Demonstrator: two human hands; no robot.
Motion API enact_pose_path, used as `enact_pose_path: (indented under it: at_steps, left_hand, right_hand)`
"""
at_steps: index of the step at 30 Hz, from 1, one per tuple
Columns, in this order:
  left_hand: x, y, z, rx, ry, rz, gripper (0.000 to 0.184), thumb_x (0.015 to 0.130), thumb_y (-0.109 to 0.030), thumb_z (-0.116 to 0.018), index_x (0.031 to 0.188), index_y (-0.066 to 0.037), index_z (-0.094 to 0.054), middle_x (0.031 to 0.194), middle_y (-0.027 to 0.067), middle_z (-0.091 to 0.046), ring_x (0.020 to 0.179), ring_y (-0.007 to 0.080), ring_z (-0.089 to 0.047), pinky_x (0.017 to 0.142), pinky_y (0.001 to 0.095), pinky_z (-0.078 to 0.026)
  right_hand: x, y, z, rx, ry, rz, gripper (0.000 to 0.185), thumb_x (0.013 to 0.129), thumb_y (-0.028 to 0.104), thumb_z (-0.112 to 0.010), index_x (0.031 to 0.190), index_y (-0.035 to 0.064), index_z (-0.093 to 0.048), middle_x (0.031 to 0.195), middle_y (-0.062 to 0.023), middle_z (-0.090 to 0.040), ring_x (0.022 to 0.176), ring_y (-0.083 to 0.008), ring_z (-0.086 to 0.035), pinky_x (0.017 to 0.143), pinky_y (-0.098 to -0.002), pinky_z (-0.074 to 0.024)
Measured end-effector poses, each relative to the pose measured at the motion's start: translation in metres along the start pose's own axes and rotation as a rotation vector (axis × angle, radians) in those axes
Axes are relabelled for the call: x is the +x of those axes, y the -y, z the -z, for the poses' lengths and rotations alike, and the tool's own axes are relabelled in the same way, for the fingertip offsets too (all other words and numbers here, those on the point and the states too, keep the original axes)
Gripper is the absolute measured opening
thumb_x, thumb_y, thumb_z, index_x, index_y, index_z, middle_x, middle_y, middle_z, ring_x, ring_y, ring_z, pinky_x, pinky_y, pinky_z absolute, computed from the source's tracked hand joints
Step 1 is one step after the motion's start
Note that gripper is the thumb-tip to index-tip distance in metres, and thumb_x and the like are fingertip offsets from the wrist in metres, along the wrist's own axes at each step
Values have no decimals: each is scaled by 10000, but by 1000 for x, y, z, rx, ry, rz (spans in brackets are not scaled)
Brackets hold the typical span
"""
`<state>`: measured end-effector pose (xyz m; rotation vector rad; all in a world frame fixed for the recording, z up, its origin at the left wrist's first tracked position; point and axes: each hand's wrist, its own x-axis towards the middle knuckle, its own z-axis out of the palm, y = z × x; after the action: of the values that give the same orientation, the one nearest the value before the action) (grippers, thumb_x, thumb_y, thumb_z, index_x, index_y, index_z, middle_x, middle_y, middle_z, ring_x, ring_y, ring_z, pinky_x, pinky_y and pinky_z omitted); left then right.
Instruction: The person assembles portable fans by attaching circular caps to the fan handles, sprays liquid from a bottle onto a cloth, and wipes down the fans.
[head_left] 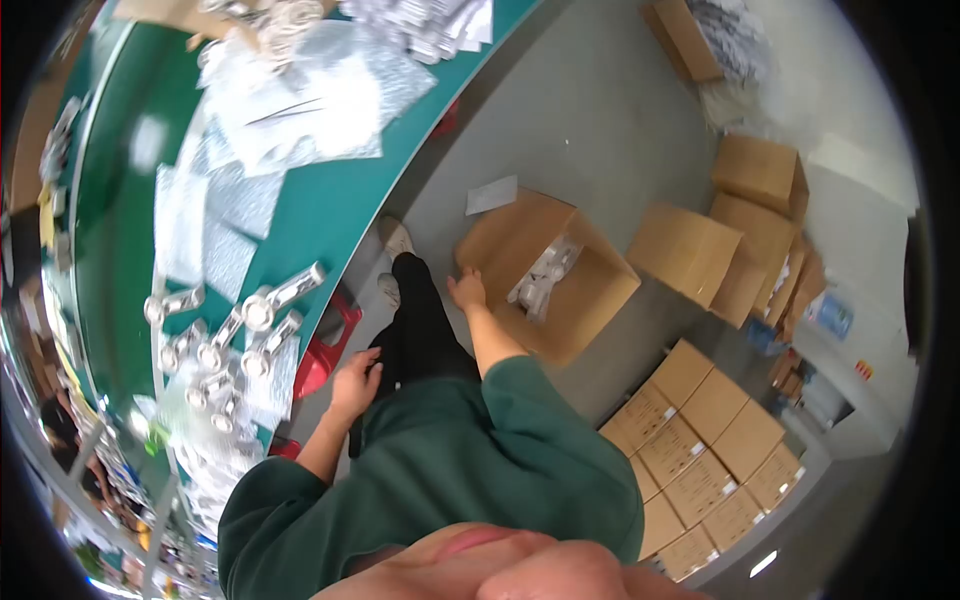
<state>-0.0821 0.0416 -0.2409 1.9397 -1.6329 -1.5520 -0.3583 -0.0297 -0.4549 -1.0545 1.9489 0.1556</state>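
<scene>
My left hand (357, 385) hangs beside my dark trousers, near the table edge. Its fingers are loosely bent and apart, with nothing visible in them. My right hand (467, 290) is at the near left side of an open cardboard box (600, 300) on the floor. The fingers are apart against the cardboard; whether they press on it I cannot tell. Inside the box lie several white and clear wrapped parts (545, 278). On the green table (320, 220), left of me, lie several silver and white handle-like parts (270, 305), some on bubble-wrap bags.
Bubble-wrap bags (300, 100) cover the table's far part. A red stool (325, 350) is tucked under its edge. Stacked closed cartons (690, 440) stand at the right, with open boxes (685, 250) beyond. A white sheet (492, 195) lies by the open box.
</scene>
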Motion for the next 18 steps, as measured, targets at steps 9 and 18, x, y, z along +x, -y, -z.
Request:
enact_pose_path:
  at_steps: [9,18]
  left_hand:
    - [169,19,-219,238,398,-210,622,803,-427,-707,1302,-82,-574,1498,267,-343,1374,498,-329,1116,572,-311]
    - [192,91,-280,90,537,-147,232,812,-217,-665,1009,-95,-666,1535,206,-306,1415,447,-279,1145,608,-224]
  right_hand:
    - [326,-91,-126,385,-196,-219,795,882,504,-643,1494,79,-367,1520,-308,-296,1387,-440,-356,1120,-469,-347]
    - [483,-64,-132,275,-173,-357,752,917,549,-552,1537,187,-326,1626,-227,-32,1499,-391,-93,1195,-533,-141]
